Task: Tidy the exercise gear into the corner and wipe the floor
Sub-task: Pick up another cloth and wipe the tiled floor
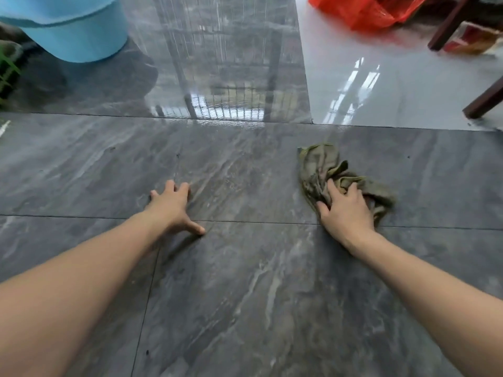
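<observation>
We kneel over a dark grey marbled tile floor (245, 281), glossy enough to mirror a window grille further ahead. Our left hand (171, 208) lies flat on the tile, fingers spread and released. Our right hand (345, 210) presses a crumpled olive cloth (321, 167) to the floor, fingers curled into its folds. Beyond lie a rolled blue mat (73, 28), an orange bag (364, 9) and dark chair legs (481, 102) on paler tile
</observation>
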Demonstrator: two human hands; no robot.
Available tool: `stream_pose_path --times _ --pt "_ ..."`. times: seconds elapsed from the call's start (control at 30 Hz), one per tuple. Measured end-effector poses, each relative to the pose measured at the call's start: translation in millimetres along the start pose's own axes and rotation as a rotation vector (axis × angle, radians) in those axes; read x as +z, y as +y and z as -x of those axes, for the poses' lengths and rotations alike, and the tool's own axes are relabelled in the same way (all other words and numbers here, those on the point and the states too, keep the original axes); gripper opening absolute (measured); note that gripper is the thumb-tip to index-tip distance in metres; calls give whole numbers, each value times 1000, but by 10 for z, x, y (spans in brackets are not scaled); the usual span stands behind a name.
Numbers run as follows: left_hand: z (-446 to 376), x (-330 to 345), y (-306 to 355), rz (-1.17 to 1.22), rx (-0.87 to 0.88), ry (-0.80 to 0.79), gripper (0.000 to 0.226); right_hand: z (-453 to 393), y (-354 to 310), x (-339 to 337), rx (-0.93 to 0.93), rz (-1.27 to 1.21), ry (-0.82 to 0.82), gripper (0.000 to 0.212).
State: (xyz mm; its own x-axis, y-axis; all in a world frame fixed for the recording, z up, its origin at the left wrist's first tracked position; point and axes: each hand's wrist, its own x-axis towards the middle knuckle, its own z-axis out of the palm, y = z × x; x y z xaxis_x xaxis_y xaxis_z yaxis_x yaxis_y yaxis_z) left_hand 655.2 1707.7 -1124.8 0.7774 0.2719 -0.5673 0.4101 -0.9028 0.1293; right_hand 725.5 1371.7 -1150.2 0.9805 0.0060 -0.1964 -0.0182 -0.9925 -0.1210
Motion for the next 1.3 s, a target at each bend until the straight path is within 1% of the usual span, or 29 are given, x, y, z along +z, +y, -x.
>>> stream_pose_path --times 0.07,0.1,0.13,0.2,0.23,0.27,0.3,0.37,0.4,0.43,0.47,0.53,0.57,0.6,0.63,0.7,0.77,0.9,0.97,1.03,1.1,1.17,1.23,1.3 --pt "65 -50 -52 44 14 10 116 479 -157 84 -82 2 -27 67" --pt "113 -83 -72 66 12 41 113 724 -262 139 -137 10 -48 69" --pt "169 -113 -88 60 13 87 108 972 -394 213 -205 20 -72 70" --pt "346 -158 -108 -39 31 174 92 1454 -717 392 -371 48 -92 74" --pt "449 -174 -97 -103 54 198 83 1690 -903 496 -446 46 -82 76" --pt "546 -188 -79 -164 85 214 75 1924 -1094 615 -521 40 -108 76" --pt "644 -209 -63 -222 115 221 69 2154 -1296 711 -606 68 -146 72" --pt "836 -249 -44 -308 158 226 61 2544 -1672 815 -766 155 -269 51" --pt "933 -260 -43 -340 173 227 59 2689 -1835 851 -811 174 -345 41" --pt "1030 -255 -51 -363 183 228 57 2797 -1964 886 -845 172 -407 39" --pt "1119 -240 -66 -374 184 230 56 2849 -2062 902 -876 151 -445 43" --pt "1268 -180 -102 -398 172 212 54 2769 -2206 913 -930 71 -399 48" --pt "1327 -142 -102 -403 167 199 53 2631 -2271 906 -958 4 -324 48" --pt "1368 -107 -102 -398 168 194 52 2456 -2317 841 -950 -34 -296 47" --pt "1402 -84 -98 -388 175 205 50 2261 -2346 764 -883 -66 -294 45" --pt "1448 -74 -93 -346 190 237 43 1845 -2312 626 -692 -105 -277 46" --pt "1491 -75 -121 -296 169 226 42 1483 -2073 535 -540 -127 -226 46" --pt "1539 -35 -249 -206 99 132 45 943 -1145 335 -287 -98 -168 61" --pt "1532 16 -279 -195 72 96 46 838 -609 212 -133 -121 -108 61" --pt "1528 104 -257 -183 71 87 46 865 -127 126 -31 -120 -62 57" --pt "1545 215 -168 -179 102 77 46 1049 212 80 4 -114 -61 56" --pt "1570 335 -38 -192 156 64 46 1362 325 64 11 -122 -73 54" --pt "1599 428 99 -237 227 60 47 1720 225 69 -29 -113 -116 53" --pt "1636 487 214 -269 284 71 48 2048 -26 84 -147 -82 -216 57"
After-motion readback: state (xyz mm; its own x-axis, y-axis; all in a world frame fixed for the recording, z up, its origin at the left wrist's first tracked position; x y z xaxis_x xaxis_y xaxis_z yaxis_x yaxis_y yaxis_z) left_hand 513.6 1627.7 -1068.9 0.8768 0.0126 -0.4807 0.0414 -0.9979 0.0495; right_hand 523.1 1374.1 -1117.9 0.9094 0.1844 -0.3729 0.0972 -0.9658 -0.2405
